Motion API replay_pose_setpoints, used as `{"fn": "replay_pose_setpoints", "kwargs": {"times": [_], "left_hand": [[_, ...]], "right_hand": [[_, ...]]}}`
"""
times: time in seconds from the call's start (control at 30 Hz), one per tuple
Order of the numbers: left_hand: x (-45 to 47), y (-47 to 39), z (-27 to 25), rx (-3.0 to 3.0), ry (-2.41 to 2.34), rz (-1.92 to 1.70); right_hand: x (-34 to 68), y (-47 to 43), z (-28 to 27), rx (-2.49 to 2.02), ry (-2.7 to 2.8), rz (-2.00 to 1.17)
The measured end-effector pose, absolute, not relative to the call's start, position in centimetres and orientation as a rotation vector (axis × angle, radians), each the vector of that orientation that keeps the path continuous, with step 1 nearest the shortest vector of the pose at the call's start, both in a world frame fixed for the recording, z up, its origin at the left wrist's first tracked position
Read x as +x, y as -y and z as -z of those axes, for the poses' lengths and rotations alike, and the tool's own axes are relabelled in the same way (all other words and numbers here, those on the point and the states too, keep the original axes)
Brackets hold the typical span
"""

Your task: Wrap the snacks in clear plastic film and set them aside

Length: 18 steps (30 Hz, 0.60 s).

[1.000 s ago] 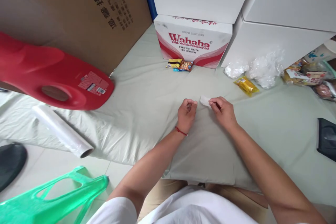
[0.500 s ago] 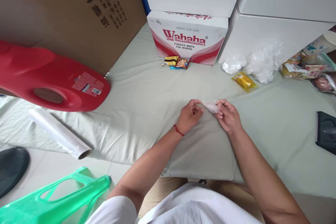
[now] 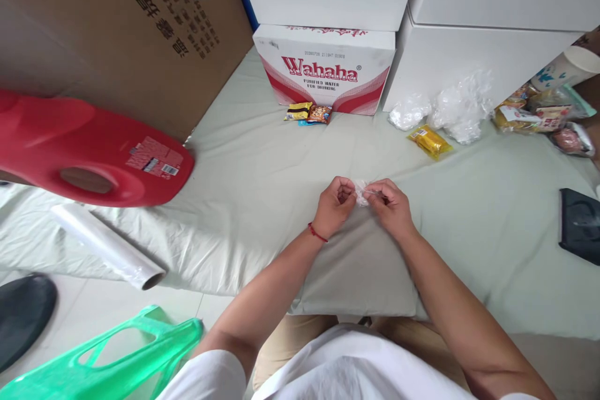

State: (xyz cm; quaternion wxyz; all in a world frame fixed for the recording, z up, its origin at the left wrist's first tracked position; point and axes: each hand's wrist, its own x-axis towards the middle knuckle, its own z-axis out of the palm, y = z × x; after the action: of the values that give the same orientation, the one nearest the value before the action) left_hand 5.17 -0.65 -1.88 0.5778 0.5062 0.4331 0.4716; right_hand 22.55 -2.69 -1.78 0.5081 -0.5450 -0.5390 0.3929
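Observation:
A small crumpled piece of clear plastic film (image 3: 360, 194) is held up between my two hands, above the pale green cloth (image 3: 225, 156). My left hand (image 3: 336, 203), with a red cord bracelet at the wrist, pinches its left side. On the other side, my right hand (image 3: 390, 203) grips it between thumb and fingertips. Both hands are closed and only a short gap separates them. Ahead lie small snack packets, one yellow (image 3: 298, 111) and one brown (image 3: 319, 114), against a Wahaha water carton (image 3: 328, 69).
Right of the carton sit crumpled clear plastic (image 3: 462, 106), a yellow packet (image 3: 430, 141) and bagged snacks (image 3: 529, 119). A black object (image 3: 580, 225) lies far right. At left are a red jug (image 3: 94, 144), a film roll (image 3: 110, 247) and a green plastic stool (image 3: 107, 356).
My right hand has moved left, close to my left hand. The film stretched between them is now bunched into a smaller piece. The view has shifted slightly.

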Motion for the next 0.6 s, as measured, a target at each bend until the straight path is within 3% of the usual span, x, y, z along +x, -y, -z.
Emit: {"fn": "replay_pose_setpoints", "kwargs": {"times": [0.2, 0.4, 0.6], "left_hand": [[3.9, -0.1, 0.8, 1.074, -0.877, -1.101], [3.8, -0.7, 0.9, 0.831, -0.958, -1.219], [3.0, -0.3, 1.2, 1.542, -0.885, -1.323]], "right_hand": [[24.4, 2.1, 1.2, -1.241, 0.802, -1.277], [24.9, 1.9, 0.5, -1.233, 0.713, -1.325], [24.8, 1.6, -0.2, -1.247, 0.617, -1.305]]}}
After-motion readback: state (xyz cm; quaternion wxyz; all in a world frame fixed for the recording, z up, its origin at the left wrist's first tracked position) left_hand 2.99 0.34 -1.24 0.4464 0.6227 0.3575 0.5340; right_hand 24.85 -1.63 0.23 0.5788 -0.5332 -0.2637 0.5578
